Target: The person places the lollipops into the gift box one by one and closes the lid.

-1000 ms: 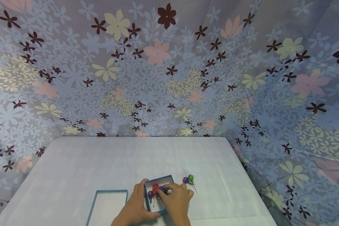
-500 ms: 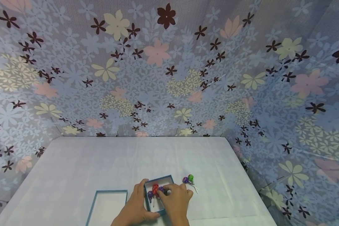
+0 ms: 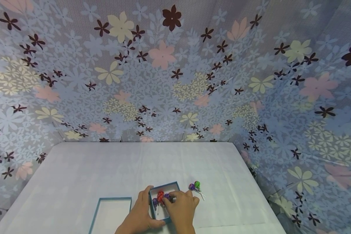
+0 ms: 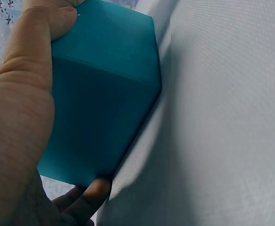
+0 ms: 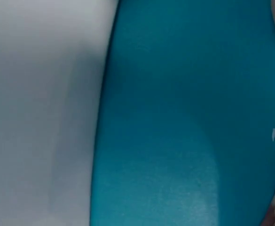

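In the head view, a teal box with a white inside holds several lollipops. A red lollipop lies between a purple lollipop at the left wall and another purple lollipop at my right fingertips. My left hand grips the box from its left side, thumb at the near corner and fingers toward the far one; the left wrist view shows the teal outer walls between thumb and fingers. My right hand reaches over the right wall, thumb and forefinger pinching the purple lollipop, which they partly hide.
A purple lollipop and a green lollipop lie with crossed sticks on the white tablecloth, right of the box. A shallow teal-rimmed tray or lid lies to the left. Flowered cloth hangs behind the table.
Both hands stay at the box almost unmoved, the right fingers still at the purple lollipop. The head view shifts very slightly.
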